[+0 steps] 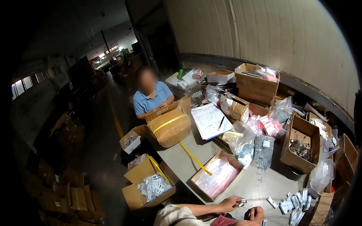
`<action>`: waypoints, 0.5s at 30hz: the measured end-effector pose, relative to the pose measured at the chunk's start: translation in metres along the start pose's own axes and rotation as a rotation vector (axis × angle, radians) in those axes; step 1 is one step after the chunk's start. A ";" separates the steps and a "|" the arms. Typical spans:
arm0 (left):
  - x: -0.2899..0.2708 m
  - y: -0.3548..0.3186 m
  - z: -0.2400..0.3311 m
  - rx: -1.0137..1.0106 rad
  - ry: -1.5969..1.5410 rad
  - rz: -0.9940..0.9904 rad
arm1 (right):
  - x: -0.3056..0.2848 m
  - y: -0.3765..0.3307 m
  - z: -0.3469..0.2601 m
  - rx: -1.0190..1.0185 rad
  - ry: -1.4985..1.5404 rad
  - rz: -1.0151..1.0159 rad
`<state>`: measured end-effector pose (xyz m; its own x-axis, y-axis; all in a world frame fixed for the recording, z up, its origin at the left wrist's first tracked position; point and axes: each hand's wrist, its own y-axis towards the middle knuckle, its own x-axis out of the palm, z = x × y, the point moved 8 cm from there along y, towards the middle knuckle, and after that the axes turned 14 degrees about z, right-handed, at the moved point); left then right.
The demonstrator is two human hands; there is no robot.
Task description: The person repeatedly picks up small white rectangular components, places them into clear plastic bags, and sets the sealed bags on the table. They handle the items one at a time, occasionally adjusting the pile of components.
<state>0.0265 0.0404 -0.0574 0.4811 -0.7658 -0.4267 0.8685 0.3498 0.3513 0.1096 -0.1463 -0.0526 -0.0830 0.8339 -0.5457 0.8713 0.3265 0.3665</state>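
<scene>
At the table's near edge, my left hand (229,204) pinches a small silver metal fitting (242,202) between thumb and fingers. Beside it, to the right, my right hand (256,214) is curled closed; anything inside it is hidden. Another light metal piece (264,222) shows just below that hand, at the picture's edge. Several similar oblong silver fittings (286,205) lie in a loose pile to the right of my hands. Just beyond my left hand stands an open shallow carton (200,191) with clear and pink plastic bags (218,177) in it.
A clipboard with paper (210,119) and pen lies farther back. Near it are a taped carton (171,126), a bag of small screws (263,152) and a box of metal parts (298,124). A carton of bagged fittings (135,194) stands left. A person in blue (152,100) sits beyond.
</scene>
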 end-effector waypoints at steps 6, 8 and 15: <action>0.001 0.001 0.001 0.003 0.038 -0.085 | -0.002 -0.003 -0.015 0.159 -0.031 -0.240; 0.001 -0.001 0.003 -0.013 0.118 -0.136 | -0.008 -0.004 -0.018 0.179 -0.046 -0.252; -0.002 -0.002 0.001 0.028 0.002 -0.013 | 0.002 -0.006 -0.002 -0.060 -0.070 -0.206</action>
<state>0.0236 0.0404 -0.0563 0.4696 -0.7693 -0.4332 0.8711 0.3241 0.3690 0.1035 -0.1455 -0.0549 -0.2208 0.7145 -0.6639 0.8091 0.5143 0.2844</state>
